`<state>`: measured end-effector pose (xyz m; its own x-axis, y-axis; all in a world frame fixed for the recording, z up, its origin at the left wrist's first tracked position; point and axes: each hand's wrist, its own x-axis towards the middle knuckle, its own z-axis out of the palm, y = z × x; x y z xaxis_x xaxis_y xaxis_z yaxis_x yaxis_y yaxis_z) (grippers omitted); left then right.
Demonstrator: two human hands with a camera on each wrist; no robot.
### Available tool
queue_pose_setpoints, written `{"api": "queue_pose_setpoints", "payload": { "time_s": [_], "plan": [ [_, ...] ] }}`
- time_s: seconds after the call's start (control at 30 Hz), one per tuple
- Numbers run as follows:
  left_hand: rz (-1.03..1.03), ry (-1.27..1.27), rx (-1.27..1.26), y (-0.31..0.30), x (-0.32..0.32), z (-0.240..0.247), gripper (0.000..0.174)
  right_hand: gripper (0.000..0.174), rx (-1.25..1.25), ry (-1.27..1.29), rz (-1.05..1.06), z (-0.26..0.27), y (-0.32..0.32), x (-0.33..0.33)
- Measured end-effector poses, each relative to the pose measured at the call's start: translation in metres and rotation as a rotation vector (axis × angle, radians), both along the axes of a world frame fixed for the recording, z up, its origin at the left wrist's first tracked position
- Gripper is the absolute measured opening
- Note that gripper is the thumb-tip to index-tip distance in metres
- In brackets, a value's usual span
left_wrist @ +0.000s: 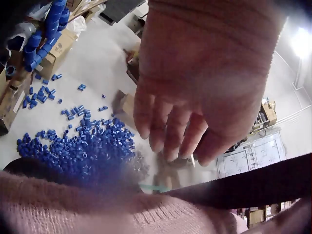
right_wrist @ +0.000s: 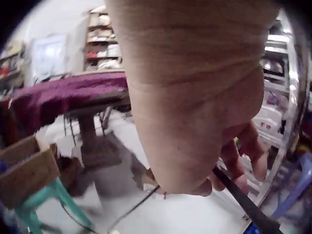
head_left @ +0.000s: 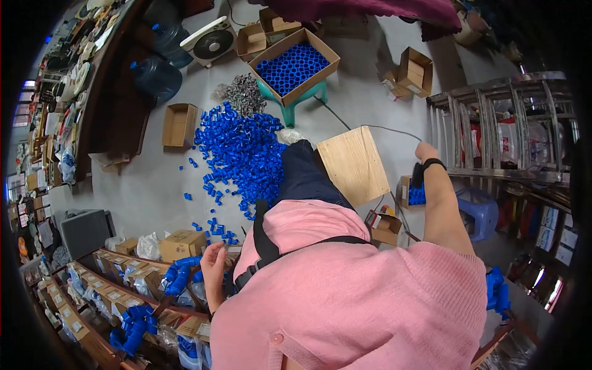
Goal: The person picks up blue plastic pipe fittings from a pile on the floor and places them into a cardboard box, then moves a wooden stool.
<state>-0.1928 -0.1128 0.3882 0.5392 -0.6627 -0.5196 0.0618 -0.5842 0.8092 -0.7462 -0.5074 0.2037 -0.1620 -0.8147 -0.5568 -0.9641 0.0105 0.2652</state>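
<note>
My left hand (head_left: 213,266) is low beside the pink top, palm toward the left wrist camera. Between its thumb and fingertips it pinches a thin white stick (left_wrist: 193,161). The right arm reaches forward, and the right hand (head_left: 427,152) is above the floor by the ladder. A black cord-like strip (right_wrist: 243,201) passes between that hand's thumb and curled fingers, slanting down to the right; its far end is hidden. Below the right forearm stands a small box (head_left: 405,191) with blue pieces in it. Many short blue pipe fittings (head_left: 243,154) lie heaped on the floor ahead.
A carton (head_left: 333,61) of blue rings rests on a green stool (head_left: 288,114). A wooden board (head_left: 354,165) lies beside the legs. The metal ladder (head_left: 493,123) and a blue-purple stool (head_left: 480,213) are at the right. A thin cable (head_left: 394,128) crosses the floor. Boxes (head_left: 183,245) line the left.
</note>
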Motion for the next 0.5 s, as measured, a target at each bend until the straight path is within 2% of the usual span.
{"api": "queue_pose_setpoints", "payload": {
  "time_s": [0.03, 0.1, 0.13, 0.17, 0.2, 0.23, 0.27, 0.33, 0.37, 0.4, 0.43, 0.47, 0.5],
  "plan": [
    [-0.017, 0.006, 0.004, -0.003, 0.000, -0.002, 0.018, 0.024, 0.002, 0.003, -0.002, 0.010, -0.005, 0.011],
    [-0.031, 0.014, 0.005, -0.007, 0.001, -0.006, 0.019, 0.022, -0.087, -0.159, -0.404, 0.030, -0.018, 0.039],
    [-0.035, 0.023, 0.006, -0.009, 0.002, -0.007, 0.019, 0.022, -0.088, -0.158, -0.400, 0.010, -0.027, 0.034],
    [-0.039, 0.031, 0.007, -0.011, 0.003, -0.009, 0.019, 0.023, -0.049, -0.407, -0.583, -0.024, -0.035, 0.027],
    [-0.033, 0.031, 0.006, -0.013, 0.003, -0.011, 0.019, 0.025, -0.007, -0.657, -0.762, -0.028, -0.039, 0.034],
    [-0.050, 0.034, 0.003, -0.014, 0.003, -0.013, 0.019, 0.024, 0.049, -0.554, -0.718, -0.017, -0.041, 0.045],
    [-0.065, 0.036, 0.004, -0.016, 0.002, -0.015, 0.020, 0.024, 0.054, -0.552, -0.709, -0.030, -0.045, 0.037],
    [-0.061, 0.037, 0.039, -0.017, 0.003, -0.019, 0.021, 0.024, -0.068, -0.221, -0.362, -0.052, -0.042, 0.026],
    [-0.093, 0.009, 0.037, -0.018, 0.005, -0.020, 0.021, 0.027, -0.038, -0.217, -0.232, -0.043, -0.032, 0.010],
    [-0.128, -0.020, 0.036, -0.018, 0.008, -0.019, 0.022, 0.026, -0.087, -0.157, 0.029, -0.122, -0.030, -0.069],
    [-0.101, -0.007, 0.036, -0.019, 0.007, -0.016, 0.023, 0.026, -0.160, -0.136, -0.283, -0.082, -0.013, -0.066],
    [-0.104, -0.008, 0.042, -0.017, 0.008, -0.015, 0.023, 0.026, -0.099, -0.065, -0.357, 0.008, 0.016, -0.032],
    [-0.075, 0.009, 0.038, -0.013, 0.009, -0.018, 0.023, 0.027, -0.054, -0.022, -0.347, -0.041, 0.026, -0.118]
  ]
}}
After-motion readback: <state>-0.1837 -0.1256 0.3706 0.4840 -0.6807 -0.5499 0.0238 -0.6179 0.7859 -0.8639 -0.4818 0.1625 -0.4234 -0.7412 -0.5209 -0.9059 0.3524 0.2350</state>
